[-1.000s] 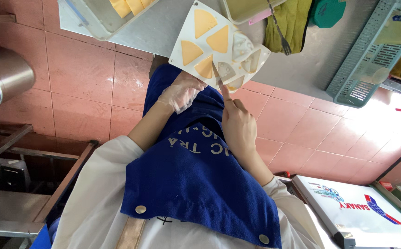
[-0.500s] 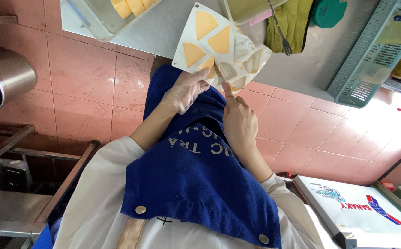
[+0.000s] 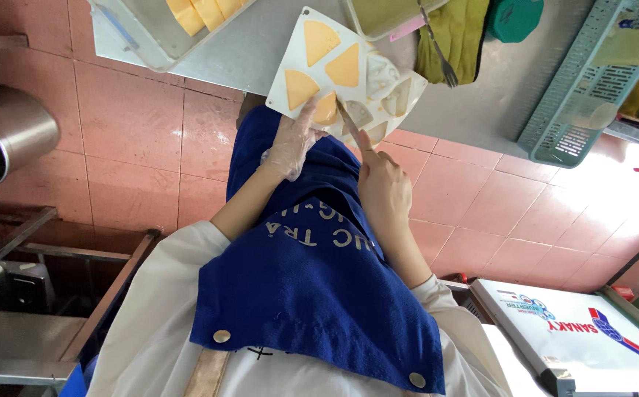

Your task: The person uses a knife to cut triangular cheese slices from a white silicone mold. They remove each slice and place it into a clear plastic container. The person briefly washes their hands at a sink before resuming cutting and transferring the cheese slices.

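- A person in a white shirt and blue apron [image 3: 312, 294] stands at a steel table [image 3: 261, 51], both hands on a white mould tray [image 3: 290, 66] of triangular cavities that juts over the table's near edge.
- The left hand [image 3: 290, 143], in a thin clear glove, is closed lightly around a yellow wedge [image 3: 325, 110] at the tray's near edge, fingers pinching it.
- The bare right hand [image 3: 386, 184] is closed around a slim blade [image 3: 347, 117], forefinger laid along it; the tip sits in a cavity just beside the wedge.
- Three more cavities hold yellow filling; the ones to the right look empty or pale.
- A clear tub [image 3: 150, 33] with yellow slabs stands at the far left of the table, a second tub [image 3: 386, 18] with a fork [image 3: 437, 51] across a green cloth [image 3: 459, 37] behind the tray, a pale green basket [image 3: 577, 95] to the right.
- A judgement on risk: the blade works close to the gloved fingers, so a slip could nick glove or finger.
- The tray overhangs the edge; downward pressure from either hand could tip it to the pink tiled floor [image 3: 136, 132].
- The wedge looks soft, and prying hard could break it.
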Demonstrator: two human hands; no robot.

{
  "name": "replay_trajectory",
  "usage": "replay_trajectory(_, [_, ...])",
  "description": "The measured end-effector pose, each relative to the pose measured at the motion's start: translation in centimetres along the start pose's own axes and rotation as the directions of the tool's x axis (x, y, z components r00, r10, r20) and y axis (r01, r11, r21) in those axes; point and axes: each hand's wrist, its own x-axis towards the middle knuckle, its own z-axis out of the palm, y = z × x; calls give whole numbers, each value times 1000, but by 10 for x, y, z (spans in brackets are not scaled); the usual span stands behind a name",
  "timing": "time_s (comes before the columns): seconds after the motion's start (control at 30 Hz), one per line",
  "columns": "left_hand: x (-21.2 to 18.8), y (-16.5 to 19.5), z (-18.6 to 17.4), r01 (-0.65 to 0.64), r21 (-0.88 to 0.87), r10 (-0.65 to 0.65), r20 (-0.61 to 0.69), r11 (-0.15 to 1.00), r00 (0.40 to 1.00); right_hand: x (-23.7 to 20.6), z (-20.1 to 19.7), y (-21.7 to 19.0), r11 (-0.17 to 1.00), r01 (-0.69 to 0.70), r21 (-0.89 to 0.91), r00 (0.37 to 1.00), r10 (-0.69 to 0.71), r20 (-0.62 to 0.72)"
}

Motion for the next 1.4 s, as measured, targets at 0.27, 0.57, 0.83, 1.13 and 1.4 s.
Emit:
replay_trajectory(0.27, [-12, 8, 9, 223, -75, -222, 29, 972, 975, -50, -30, 90, 930, -158, 332, 861, 294, -415])
replay_trajectory(0.57, [-20, 10, 14, 229, -36, -232, -195, 973, 953, 15, -64, 222, 966, -224, 126, 701, 250, -668])
replay_trajectory(0.83, [-17, 12, 11, 207, 83, -184, -225, 975, 957, 35, -83, 233, 929, -366, -61, 774, 267, -573])
replay_trajectory(1.13, [-11, 11, 12, 35, 11, -34, -138, 999, 990, 24, 26, 59, 219, -242, 945, 873, 474, 114])
replay_trajectory(1.4, [-14, 24, 11, 3, -118, -6, -28, 993, 1000, 48, 37, -1, -473, -480, 739, 824, 47, 565])
